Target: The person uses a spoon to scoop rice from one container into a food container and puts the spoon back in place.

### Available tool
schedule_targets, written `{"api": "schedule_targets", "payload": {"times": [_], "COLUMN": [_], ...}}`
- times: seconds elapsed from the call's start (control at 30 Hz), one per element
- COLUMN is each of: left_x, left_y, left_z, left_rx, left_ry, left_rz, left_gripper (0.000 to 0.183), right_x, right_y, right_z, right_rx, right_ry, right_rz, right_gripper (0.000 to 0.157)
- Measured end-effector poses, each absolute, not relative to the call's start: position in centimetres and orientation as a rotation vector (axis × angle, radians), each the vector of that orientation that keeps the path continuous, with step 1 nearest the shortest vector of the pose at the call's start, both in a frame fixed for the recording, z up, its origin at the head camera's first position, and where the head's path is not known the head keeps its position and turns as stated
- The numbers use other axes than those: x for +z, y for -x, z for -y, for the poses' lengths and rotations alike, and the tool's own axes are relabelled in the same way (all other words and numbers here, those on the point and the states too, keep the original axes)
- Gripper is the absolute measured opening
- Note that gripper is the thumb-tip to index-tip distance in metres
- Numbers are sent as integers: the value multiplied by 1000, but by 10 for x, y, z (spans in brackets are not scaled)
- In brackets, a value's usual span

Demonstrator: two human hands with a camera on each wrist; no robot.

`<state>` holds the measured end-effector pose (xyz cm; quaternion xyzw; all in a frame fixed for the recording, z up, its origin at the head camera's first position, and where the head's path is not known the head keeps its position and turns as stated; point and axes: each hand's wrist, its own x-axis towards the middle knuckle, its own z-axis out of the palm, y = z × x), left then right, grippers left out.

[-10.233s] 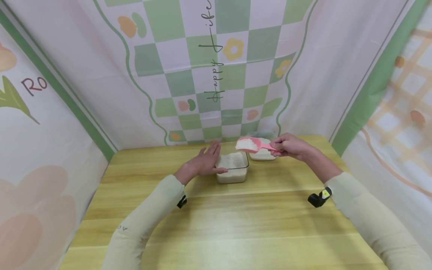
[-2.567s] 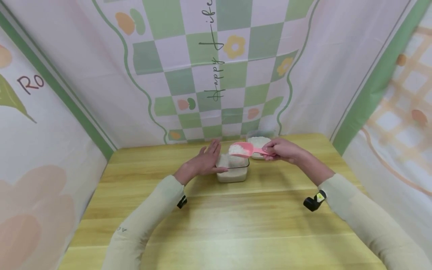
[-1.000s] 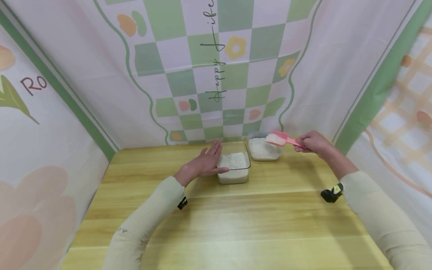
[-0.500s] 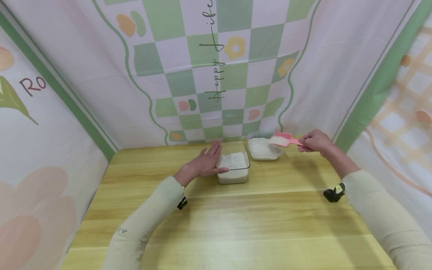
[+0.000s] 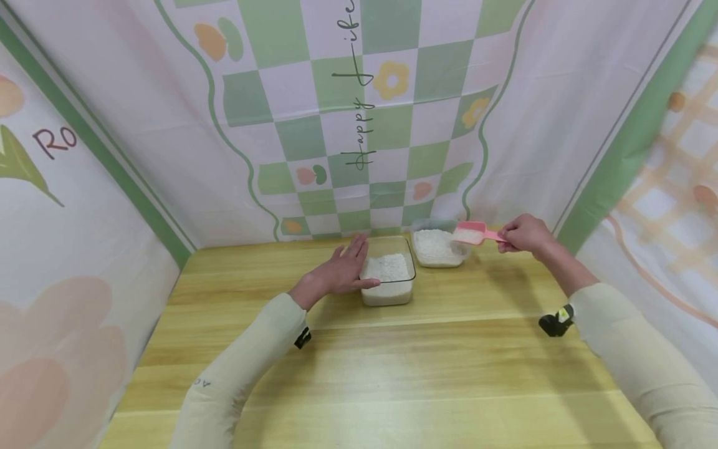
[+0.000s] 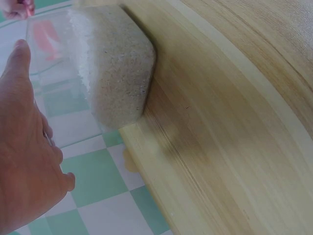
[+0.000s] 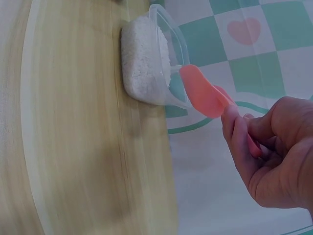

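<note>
A pink scoop is held by its handle in my right hand, above the right rim of a clear plastic container of white rice. In the right wrist view the scoop tilts toward the container, with white grains at its lip. Some rice still lies in the scoop. My left hand, fingers straight, lies along the left side of a clear, dark-rimmed container holding rice. From the left wrist, the hand is beside that container; its exact contact there cannot be told.
The two containers stand side by side near the back edge of a wooden table. Right behind them hangs a green-and-white checkered cloth, with printed cloths at both sides. Black wrist cameras are on both sleeves.
The scoop has moved from over the left container to the right one, then slightly further right over the last second. Rice in the scoop has dwindled. My left hand stays put.
</note>
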<state>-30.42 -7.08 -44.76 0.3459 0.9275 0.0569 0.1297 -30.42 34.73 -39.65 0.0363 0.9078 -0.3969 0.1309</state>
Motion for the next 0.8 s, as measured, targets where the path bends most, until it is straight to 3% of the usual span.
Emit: {"api": "schedule_targets", "payload": {"times": [0.8], "left_x": [-445], "left_y": [303], "left_z": [70], "left_rx": [138], "left_ry": [-1005], "left_rz": [-2694], "left_gripper": [102], "right_x": [-390], "right_y": [311], "right_z": [-326], "right_rx": [-1051], "right_ry": [-70], "right_rz": [-2759], "right_gripper": [37]}}
